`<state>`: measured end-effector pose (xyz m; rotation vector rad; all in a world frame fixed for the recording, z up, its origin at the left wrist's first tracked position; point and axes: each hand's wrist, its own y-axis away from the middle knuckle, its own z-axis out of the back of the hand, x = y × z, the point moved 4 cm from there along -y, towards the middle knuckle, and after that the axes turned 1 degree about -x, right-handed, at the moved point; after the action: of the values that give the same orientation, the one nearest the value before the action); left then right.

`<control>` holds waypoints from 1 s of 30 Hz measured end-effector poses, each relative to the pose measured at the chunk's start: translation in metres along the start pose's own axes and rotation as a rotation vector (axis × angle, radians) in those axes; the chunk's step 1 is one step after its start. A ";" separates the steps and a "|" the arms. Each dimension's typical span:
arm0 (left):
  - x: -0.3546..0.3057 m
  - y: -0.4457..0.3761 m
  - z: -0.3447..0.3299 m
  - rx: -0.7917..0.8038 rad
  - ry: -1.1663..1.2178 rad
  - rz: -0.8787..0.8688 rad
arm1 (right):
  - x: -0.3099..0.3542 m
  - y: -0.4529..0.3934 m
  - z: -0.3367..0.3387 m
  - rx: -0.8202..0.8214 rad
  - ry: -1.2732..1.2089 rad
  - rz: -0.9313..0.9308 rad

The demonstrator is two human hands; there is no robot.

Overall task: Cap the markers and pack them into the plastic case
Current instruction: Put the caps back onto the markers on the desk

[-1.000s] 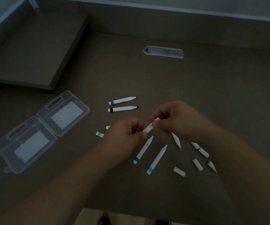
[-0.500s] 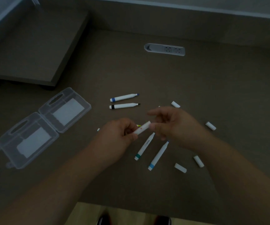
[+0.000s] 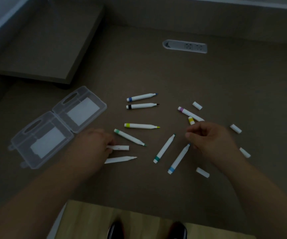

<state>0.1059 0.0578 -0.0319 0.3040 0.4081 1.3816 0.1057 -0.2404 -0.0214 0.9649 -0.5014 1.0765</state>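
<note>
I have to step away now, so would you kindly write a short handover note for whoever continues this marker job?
Left hand: holds a capped white marker low over the desk.
Right hand: curled; whether it holds anything is unclear.
Plastic case: open at left, no markers inside.
Done: one marker capped, it seems.
Left: uncapped markers, such as the black-banded marker, and loose caps, like one near cap, lie scattered; cap them and pack all.

Clear glossy plastic case (image 3: pixel 35 135), smooth white plastic markers (image 3: pixel 140 126), matt brown desk (image 3: pixel 208 80)
</note>
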 end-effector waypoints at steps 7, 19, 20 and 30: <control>-0.006 0.013 -0.001 -0.129 0.125 -0.048 | 0.006 0.006 -0.006 -0.004 0.049 0.005; -0.030 0.034 -0.027 -0.129 0.003 -0.159 | 0.001 0.008 0.006 -0.017 0.127 0.021; -0.037 0.035 -0.022 -0.141 0.051 -0.166 | 0.000 0.009 0.008 0.021 0.183 0.019; -0.102 0.003 0.010 -0.087 1.122 0.120 | -0.018 0.030 0.027 0.269 0.694 -0.028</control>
<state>0.0940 -0.0421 -0.0110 -0.5758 1.2521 1.5875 0.0742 -0.2678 -0.0091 0.7566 0.2297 1.3864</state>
